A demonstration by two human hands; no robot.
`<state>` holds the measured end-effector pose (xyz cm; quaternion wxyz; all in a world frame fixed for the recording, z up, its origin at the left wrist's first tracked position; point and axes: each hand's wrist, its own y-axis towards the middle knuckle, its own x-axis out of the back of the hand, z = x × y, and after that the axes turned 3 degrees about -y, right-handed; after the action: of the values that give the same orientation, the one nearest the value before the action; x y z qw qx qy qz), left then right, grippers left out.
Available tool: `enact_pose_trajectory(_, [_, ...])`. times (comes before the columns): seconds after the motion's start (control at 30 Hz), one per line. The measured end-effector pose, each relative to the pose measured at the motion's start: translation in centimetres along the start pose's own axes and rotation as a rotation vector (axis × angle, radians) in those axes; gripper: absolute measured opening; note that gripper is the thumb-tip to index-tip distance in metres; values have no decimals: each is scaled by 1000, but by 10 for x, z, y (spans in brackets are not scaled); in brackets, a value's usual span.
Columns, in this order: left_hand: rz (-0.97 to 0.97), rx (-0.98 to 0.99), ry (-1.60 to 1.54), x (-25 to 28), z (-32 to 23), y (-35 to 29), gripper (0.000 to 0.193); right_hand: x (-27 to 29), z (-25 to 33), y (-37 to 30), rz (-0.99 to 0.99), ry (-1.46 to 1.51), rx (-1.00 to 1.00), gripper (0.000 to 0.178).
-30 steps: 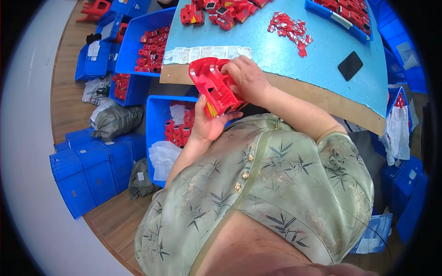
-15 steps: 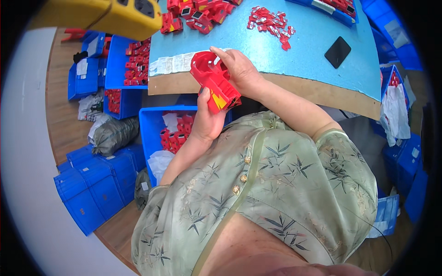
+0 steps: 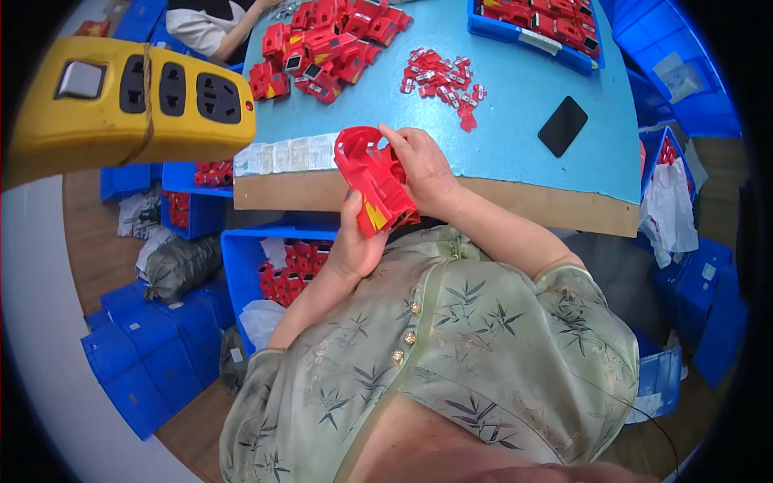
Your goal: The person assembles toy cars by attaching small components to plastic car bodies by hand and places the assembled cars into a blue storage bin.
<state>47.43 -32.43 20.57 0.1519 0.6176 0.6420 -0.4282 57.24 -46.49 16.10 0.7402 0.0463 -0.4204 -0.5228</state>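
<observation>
Between my hands is a red plastic toy car body shell [image 3: 372, 189] with a yellow lightning-shaped mark on its side and an open hollow end. My left hand [image 3: 354, 248] grips its lower end, thumb along the yellow mark. My right hand [image 3: 423, 167] holds the upper right side, its fingers at the rim and partly hidden behind the shell. Both hands are in front of the table's near edge. Past them on the blue tabletop [image 3: 507, 165] lie a heap of similar red car shells [image 3: 334, 40] and a scatter of small red parts [image 3: 447, 80].
A yellow power strip [image 3: 181, 101] hangs at upper left. A black phone [image 3: 563, 126] and a blue tray [image 3: 535, 44] of red shells lie on the table. Below, a blue bin [image 3: 241, 270] holds more shells. Another person's arm [image 3: 237, 36] shows at the far left.
My view has shifted, so the table sits lower and the power strip looks bigger. Another person's arm has come into view. Both hands keep hold of the shell, its tilt slightly different.
</observation>
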Motion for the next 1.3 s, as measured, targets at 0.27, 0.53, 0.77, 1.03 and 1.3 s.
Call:
enact_pose_trajectory(0.27, [-15, 73, -23, 0, 5, 22, 66, 2, -24, 0, 45, 21, -36, 75])
enact_pose_trajectory(0.53, [1, 104, 208, -7, -3, 54, 71, -6, -51, 3, 105, -24, -155, 87])
enact_pose_trajectory(0.77, [-25, 29, 123, -10, -16, 81, 69, 40, -133, 15, 104, 305, -458, 65])
enact_pose_trajectory(1.03, [29, 78, -36, -16, -27, 88, 68, 36, -286, -35, 40, -447, -195, 29])
enact_pose_trajectory(1.3, [55, 87, -7, -18, -16, 85, 71, 32, -289, -23, 32, -433, -229, 17])
